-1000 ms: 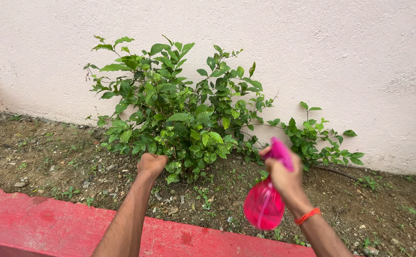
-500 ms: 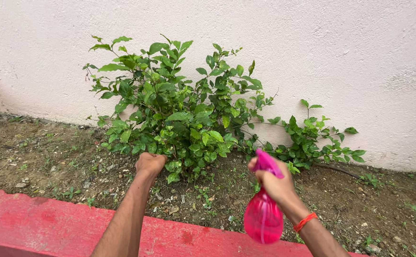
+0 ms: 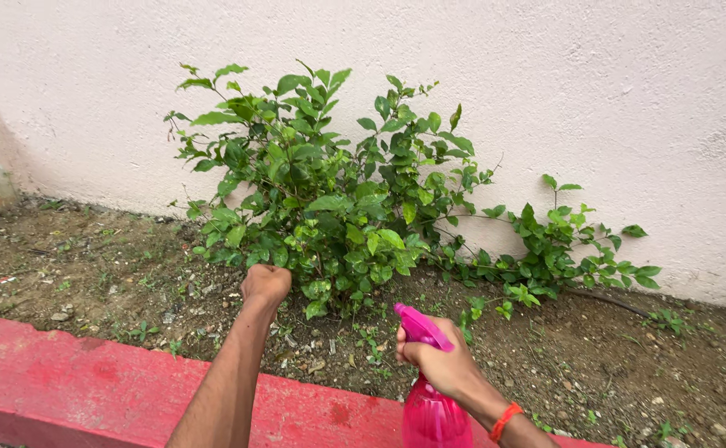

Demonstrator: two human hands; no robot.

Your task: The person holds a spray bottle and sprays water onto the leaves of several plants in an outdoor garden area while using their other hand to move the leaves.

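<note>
Sprayer [image 3: 429, 390] sits gripped in the right hand [image 3: 446, 365]; left hand [image 3: 265, 284] fists the bush [image 3: 330, 191]. Pulling hard could snap stems

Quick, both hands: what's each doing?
Left hand: closed in a fist at the bush; contents hidden.
Right hand: gripping the pink spray bottle.

My left hand [image 3: 265, 283] is closed in a fist at the lower edge of the green bush [image 3: 330, 191], touching its bottom leaves. My right hand [image 3: 439, 362] grips the neck of a pink spray bottle [image 3: 431, 411], nozzle pointing left toward the bush. An orange band [image 3: 505, 421] circles my right wrist. A red kerb [image 3: 89, 390] runs below my arms, bare soil [image 3: 97, 265] beyond it, and a pale wall [image 3: 595, 91] behind the bush.
</note>
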